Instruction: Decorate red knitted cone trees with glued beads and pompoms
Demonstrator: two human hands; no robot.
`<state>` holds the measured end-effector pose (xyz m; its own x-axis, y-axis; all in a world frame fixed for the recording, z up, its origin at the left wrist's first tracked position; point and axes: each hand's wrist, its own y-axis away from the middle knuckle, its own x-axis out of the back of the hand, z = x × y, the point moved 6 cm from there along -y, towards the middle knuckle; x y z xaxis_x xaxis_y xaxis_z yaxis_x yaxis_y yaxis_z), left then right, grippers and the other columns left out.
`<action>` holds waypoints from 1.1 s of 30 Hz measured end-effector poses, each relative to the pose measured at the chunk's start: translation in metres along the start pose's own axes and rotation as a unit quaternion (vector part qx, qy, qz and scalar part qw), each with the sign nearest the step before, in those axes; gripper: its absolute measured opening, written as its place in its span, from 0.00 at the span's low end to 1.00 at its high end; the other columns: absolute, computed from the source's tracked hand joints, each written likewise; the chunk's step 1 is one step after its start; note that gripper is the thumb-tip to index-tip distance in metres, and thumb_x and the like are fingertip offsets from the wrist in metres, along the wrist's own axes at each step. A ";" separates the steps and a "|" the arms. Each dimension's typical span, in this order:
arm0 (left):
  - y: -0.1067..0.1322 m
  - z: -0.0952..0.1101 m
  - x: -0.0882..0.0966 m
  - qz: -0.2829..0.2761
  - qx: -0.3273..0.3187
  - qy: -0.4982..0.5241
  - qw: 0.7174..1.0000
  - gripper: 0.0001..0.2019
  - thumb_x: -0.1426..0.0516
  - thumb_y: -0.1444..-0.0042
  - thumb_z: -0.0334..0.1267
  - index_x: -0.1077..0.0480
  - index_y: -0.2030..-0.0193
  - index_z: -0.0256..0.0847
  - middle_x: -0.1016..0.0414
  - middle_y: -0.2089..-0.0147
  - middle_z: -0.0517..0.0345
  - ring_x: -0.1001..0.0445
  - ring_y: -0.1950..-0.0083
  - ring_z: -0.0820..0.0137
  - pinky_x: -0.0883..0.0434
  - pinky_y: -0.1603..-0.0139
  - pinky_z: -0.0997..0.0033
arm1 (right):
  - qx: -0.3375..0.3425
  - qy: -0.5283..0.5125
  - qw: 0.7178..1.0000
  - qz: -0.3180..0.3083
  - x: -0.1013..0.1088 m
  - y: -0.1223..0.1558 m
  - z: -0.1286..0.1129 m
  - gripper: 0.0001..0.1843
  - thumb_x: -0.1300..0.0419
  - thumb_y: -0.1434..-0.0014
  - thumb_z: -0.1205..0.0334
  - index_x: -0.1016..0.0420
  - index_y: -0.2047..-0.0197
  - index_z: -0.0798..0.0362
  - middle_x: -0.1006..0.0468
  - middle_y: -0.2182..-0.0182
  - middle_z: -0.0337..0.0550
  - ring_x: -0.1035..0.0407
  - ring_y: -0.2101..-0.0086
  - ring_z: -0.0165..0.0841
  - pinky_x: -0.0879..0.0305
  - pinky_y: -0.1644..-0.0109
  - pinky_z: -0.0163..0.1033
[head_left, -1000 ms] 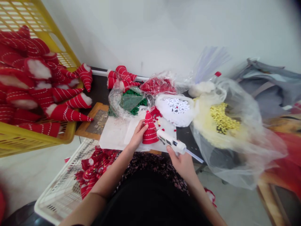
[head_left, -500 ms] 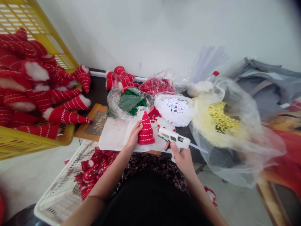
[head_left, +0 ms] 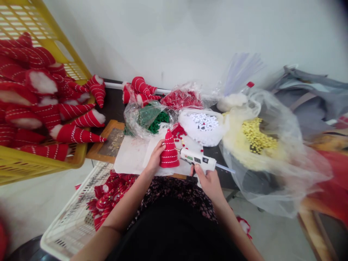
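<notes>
The person's torso is covered by a plain, matt black garment point(head_left: 174, 232), its front filling the bottom middle of the view. Just beyond it, across the lap, lies dark floral-print fabric point(head_left: 174, 192) scattered with tiny pale and pinkish flowers. Both forearms point(head_left: 122, 214) and the left hand point(head_left: 155, 157) and right hand point(head_left: 209, 183) are bare.

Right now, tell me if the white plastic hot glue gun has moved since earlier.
Yes: the white plastic hot glue gun has shifted left against the bag of white beads, its nozzle nearer the red striped fabric cone.
</notes>
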<state>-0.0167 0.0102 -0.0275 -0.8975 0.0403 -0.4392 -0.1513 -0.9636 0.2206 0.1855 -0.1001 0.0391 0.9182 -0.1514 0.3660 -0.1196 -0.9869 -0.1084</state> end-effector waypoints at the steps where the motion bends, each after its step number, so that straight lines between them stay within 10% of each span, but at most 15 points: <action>1: 0.000 -0.001 0.000 0.004 0.002 0.002 1.000 0.24 0.32 0.50 0.52 0.25 0.48 0.44 0.18 0.49 0.55 0.20 0.48 0.56 0.24 0.50 0.63 | 0.004 0.004 1.000 -0.002 0.000 0.000 -0.002 0.28 0.46 0.27 0.44 0.25 0.75 0.51 0.24 0.77 0.42 0.32 0.75 0.34 0.34 0.69 0.37; 12: -0.001 -0.002 0.000 0.004 0.004 -0.012 1.000 0.25 0.34 0.49 0.54 0.27 0.48 0.44 0.19 0.53 0.55 0.20 0.50 0.57 0.25 0.50 0.62 | 0.057 0.138 0.979 0.142 0.015 0.002 -0.002 0.22 0.41 0.31 0.43 0.18 0.60 0.53 0.16 0.65 0.53 0.22 0.65 0.43 0.24 0.60 0.45; 33: 0.008 0.006 -0.013 -0.076 -0.043 -0.065 0.994 0.25 0.34 0.43 0.53 0.27 0.44 0.43 0.18 0.48 0.53 0.21 0.46 0.56 0.28 0.45 0.62 | 0.065 0.070 0.994 0.056 -0.003 -0.003 -0.007 0.23 0.45 0.28 0.43 0.20 0.64 0.50 0.24 0.76 0.44 0.25 0.68 0.42 0.24 0.61 0.44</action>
<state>-0.0086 0.0034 -0.0150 -0.9138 0.2165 -0.3438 -0.2588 -0.9625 0.0817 0.1800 -0.0975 0.0448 0.8390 -0.2753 0.4694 -0.1603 -0.9494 -0.2702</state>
